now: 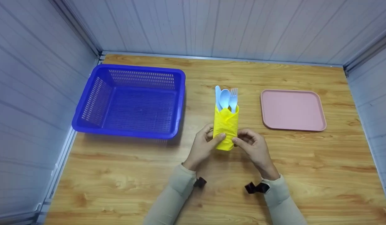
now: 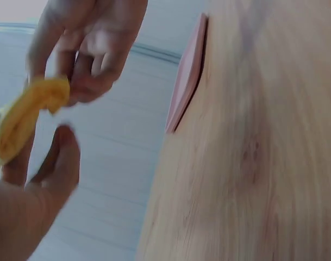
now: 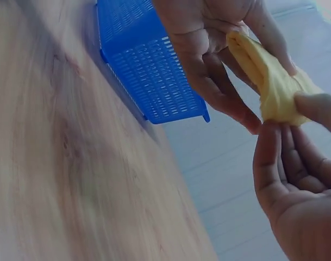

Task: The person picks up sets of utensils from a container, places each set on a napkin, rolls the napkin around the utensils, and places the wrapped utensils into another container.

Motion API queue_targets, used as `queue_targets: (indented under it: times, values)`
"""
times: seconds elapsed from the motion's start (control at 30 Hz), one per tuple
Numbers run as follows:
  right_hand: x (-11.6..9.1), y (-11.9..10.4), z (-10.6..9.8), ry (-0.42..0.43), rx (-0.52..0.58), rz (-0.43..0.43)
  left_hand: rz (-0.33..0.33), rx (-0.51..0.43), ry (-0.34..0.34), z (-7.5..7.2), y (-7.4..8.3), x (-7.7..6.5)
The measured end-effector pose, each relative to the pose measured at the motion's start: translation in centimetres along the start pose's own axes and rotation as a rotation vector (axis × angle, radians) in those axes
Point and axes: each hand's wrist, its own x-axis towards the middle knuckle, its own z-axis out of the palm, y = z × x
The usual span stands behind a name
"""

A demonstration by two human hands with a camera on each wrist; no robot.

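Observation:
A folded yellow napkin (image 1: 226, 128) is held up over the table between both hands. Out of its top stick a light blue knife (image 1: 218, 95), a spoon (image 1: 224, 97) and a fork (image 1: 233, 99), their lower parts hidden inside the fold. My left hand (image 1: 203, 145) grips the napkin's left side, thumb across the front and fingers behind. At the lower right edge, my right hand (image 1: 254, 148) pinches the napkin between thumb and fingers. From the right wrist, the napkin's folded lower end (image 3: 279, 92) shows between the two hands.
A blue plastic basket (image 1: 130, 135) with slotted sides stands on the table at the left. On the right lies a pink rectangular tray (image 1: 293, 109). Pale panel walls (image 1: 211, 28) border the wooden table (image 1: 321, 165) at the back and both sides.

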Motion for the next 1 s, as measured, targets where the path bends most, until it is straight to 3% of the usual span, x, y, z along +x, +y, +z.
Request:
queue_targets:
  times: [0.17, 0.33, 0.5, 1.0]
  values:
    - [-0.2, 0.2, 0.0, 0.014, 0.002, -0.020, -0.038, -0.010, -0.012, -0.3, 0.0, 0.1]
    - [-0.2, 0.4, 0.2, 0.034, -0.058, -0.041, -0.040, 0.034, 0.017, -0.1, 0.1, 0.0]
    - [-0.3, 0.5, 0.3, 0.021, -0.033, -0.052, -0.043, 0.084, 0.061, 0.2, -0.1, 0.0]
    - [-0.4, 0.4, 0.7, 0.012, 0.031, -0.007, 0.031, 0.121, 0.131, 0.6, 0.4, -0.1]
